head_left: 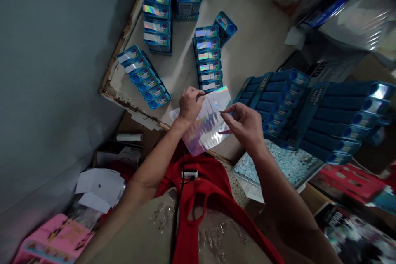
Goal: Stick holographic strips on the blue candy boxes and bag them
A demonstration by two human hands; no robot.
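Note:
A shiny holographic sticker sheet point(206, 132) is tilted over the table's front edge. My left hand point(190, 105) grips its upper part between thumb and fingers. By the sheet's right side, my right hand point(246, 126) has thumb and index finger pinched together; whatever lies between them is too small to make out. Just beyond the sheet stands a row of blue boxes point(208, 55), several with silvery stickers on their ends. To the left, a slanted row of similar boxes point(145, 76) carries stickers on its farther ones.
Taller rows of blue boxes point(156, 12) stand at the back of the worn table point(182, 64). One box point(225, 27) lies apart. Stacked blue cartons point(328, 119) rise at right, above a tray of pale blue bits point(281, 165). A grey wall point(62, 49) borders the left.

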